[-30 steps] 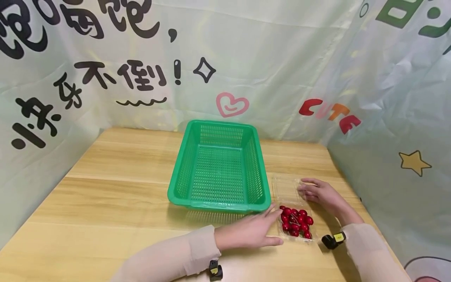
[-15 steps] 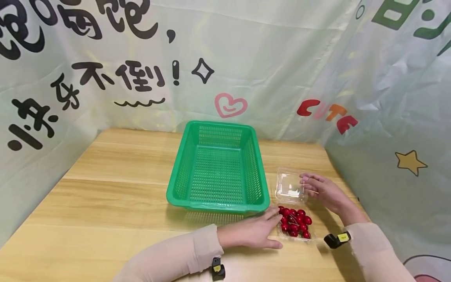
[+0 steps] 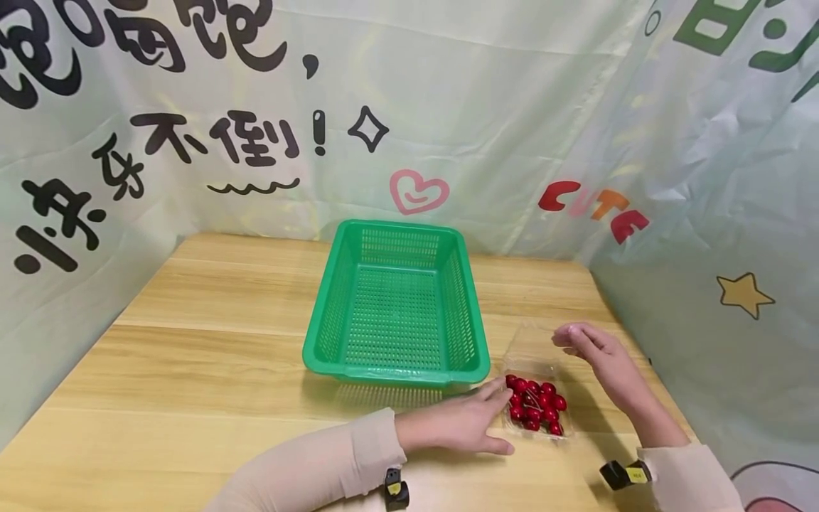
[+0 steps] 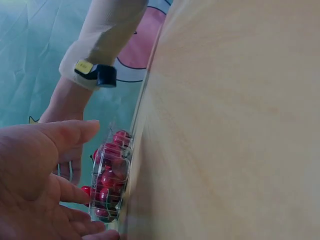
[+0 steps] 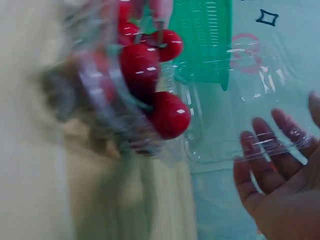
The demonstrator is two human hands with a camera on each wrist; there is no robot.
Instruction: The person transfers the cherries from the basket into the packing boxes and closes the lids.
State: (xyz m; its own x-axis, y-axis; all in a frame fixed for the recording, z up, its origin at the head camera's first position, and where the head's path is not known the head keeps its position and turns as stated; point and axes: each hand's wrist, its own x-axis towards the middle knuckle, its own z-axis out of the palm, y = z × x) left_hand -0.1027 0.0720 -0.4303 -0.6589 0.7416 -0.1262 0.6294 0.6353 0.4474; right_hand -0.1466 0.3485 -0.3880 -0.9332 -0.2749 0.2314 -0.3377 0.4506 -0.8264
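Note:
A clear plastic clamshell box (image 3: pixel 563 435) lies on the table, its bottom half filled with red cherries (image 3: pixel 533 404). Its transparent lid (image 5: pixel 220 125) stands raised on the far side of the cherries. My left hand (image 3: pixel 457 421) rests at the box's left side, fingers extended, thumb apart, fingertips right at the edge. In the left wrist view, those fingers (image 4: pixel 75 192) reach the wall of the box. My right hand (image 3: pixel 598 355) hovers beside the lid's right edge. The right wrist view has its fingers (image 5: pixel 267 175) spread and slightly bent, overlapping the lid's edge, gripping nothing.
A green perforated basket (image 3: pixel 325 299) with nothing in it stands left of the box, close to my left fingertips. The wooden table (image 3: pixel 192 370) ends at a printed cloth wall (image 3: pixel 512 107) behind and on both sides.
The lid rose off the table's far side and tilted up towards the cherries. My right hand moved up with it and slightly right. The left hand stayed at the box.

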